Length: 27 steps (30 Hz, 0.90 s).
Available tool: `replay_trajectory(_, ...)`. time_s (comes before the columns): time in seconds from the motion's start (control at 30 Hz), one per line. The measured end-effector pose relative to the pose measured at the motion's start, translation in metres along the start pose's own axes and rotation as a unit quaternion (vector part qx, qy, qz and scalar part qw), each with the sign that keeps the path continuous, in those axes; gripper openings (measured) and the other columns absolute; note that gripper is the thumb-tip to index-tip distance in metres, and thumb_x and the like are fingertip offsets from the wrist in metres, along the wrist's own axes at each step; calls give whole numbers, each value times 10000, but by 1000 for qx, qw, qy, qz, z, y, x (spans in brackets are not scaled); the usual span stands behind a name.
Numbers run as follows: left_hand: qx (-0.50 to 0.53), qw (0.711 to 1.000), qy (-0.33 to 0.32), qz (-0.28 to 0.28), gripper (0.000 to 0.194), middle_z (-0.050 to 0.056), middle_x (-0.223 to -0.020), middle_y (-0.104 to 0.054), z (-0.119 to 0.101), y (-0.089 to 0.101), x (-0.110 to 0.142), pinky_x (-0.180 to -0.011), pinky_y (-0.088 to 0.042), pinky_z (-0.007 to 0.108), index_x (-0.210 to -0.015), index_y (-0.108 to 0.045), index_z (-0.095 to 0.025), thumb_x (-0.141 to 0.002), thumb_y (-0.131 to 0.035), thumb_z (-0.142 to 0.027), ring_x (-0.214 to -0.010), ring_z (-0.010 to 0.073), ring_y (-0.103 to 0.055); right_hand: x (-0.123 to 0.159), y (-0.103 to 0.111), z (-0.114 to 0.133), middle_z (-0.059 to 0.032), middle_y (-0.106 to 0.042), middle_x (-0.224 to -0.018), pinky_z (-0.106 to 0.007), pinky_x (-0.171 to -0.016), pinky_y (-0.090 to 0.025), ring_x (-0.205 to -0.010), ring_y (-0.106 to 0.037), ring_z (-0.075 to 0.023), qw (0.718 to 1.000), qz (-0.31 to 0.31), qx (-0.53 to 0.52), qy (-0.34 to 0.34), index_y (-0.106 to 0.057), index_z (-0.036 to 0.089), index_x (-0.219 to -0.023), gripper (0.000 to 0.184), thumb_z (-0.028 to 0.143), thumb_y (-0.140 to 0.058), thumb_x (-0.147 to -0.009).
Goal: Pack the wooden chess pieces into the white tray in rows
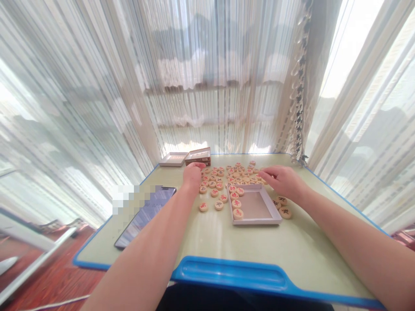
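Observation:
Round wooden Chinese chess pieces (pixel 213 178) with red or black characters lie spread across the pale green tabletop (pixel 207 242). My left hand (pixel 193 173) is at the left edge of the spread, fingers stretched over the pieces there; its thumb is mostly hidden. At the right edge, my right hand (pixel 281 179) reaches inward with fingertips apart, beside or touching a piece; I cannot tell which. A shallow white box tray (pixel 257 222) sits between my forearms, with several red-lettered pieces (pixel 236 204) lined along its left side. A few black-lettered pieces (pixel 285 212) lie right of the tray.
Behind my left hand stand a brown-sided box (pixel 198 156) and a shallow white box part (pixel 173 159). A phone (pixel 147 216) lies left of my left forearm. The table has a blue rim with a molded trough (pixel 230 273) in front. Sheer curtains (pixel 207 77) hang behind.

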<state>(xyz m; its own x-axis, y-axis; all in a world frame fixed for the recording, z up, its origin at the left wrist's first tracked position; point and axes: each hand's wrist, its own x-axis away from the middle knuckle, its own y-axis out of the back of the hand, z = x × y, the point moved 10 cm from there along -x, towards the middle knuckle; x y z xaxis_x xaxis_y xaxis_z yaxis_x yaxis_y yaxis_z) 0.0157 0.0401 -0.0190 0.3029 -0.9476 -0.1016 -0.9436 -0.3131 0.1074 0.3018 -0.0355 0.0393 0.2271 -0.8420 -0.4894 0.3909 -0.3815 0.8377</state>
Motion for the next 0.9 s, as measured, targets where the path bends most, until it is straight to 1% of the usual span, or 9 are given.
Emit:
replay_trajectory(0.1,-32,999,-16,-15,319,66,-950,-675,-4,5,3,-721,-468,259,-820,-630,-150,-608,-405,-72,-896,168,-607,1,-2,3,-21,-600,-606,-258,-556,-354,-597,-517,-150,1000,7,-7,5,-627,210,-643,375,418,-398,-854)
replay_trajectory(0.17,-116,993,-31,-9,339,60,-938,-679,-7,6,6,-688,-470,263,-887,-640,-163,-634,-425,-95,-838,174,-616,2,-1,6,-21,-601,-614,-254,-564,-359,-613,-521,-152,1000,7,-14,9,-613,210,-632,366,412,-402,-852)
replay_trajectory(0.2,-171,984,-39,5,349,59,-930,-681,-9,4,8,-676,-468,267,-915,-646,-172,-642,-438,-105,-808,179,-619,2,-1,8,-20,-600,-616,-252,-564,-358,-614,-520,-150,1000,8,-17,10,-603,209,-621,365,411,-404,-851)
replay_trajectory(0.3,-320,942,-77,62,378,59,-909,-689,-13,-10,17,-689,-461,268,-991,-652,-193,-665,-471,-129,-784,190,-625,2,-1,8,-14,-588,-611,-245,-544,-346,-583,-499,-137,1000,11,-24,9,-575,203,-593,371,415,-410,-849)
replay_trajectory(0.43,-428,885,-158,93,375,72,-1014,-674,-26,-26,29,-790,-441,270,-1055,-641,-197,-727,-459,-185,-916,206,-608,2,-1,2,-1,-540,-562,-249,-517,-316,-536,-453,-127,1000,5,-19,-2,-582,205,-608,376,431,-405,-851)
replay_trajectory(0.5,-467,858,-184,110,328,82,-1023,-668,-29,-33,34,-793,-439,275,-980,-669,-186,-745,-441,-201,-930,214,-601,3,0,0,5,-512,-536,-251,-502,-300,-520,-430,-124,1000,7,-18,-7,-569,205,-595,387,440,-399,-852)
replay_trajectory(0.6,-497,832,-214,124,285,88,-912,-680,-34,-39,40,-744,-445,279,-833,-691,-183,-760,-416,-202,-852,213,-610,3,1,3,10,-480,-511,-250,-489,-290,-506,-405,-120,1000,12,-21,-4,-524,201,-556,415,453,-385,-855)
replay_trajectory(0.7,-506,821,-230,131,291,96,-847,-677,-38,-43,44,-721,-447,292,-747,-691,-182,-774,-402,-202,-805,222,-611,4,2,8,3,-492,-516,-250,-489,-301,-503,-412,-121,999,17,-26,6,-514,200,-547,435,476,-375,-852)
replay_trajectory(0.9,-497,829,-209,147,227,83,-815,-685,-37,-44,46,-737,-442,275,-707,-698,-187,-733,-473,-197,-790,212,-607,4,-1,8,-4,-543,-544,-248,-495,-325,-511,-448,-124,999,22,-29,11,-571,203,-589,419,487,-392,-839)
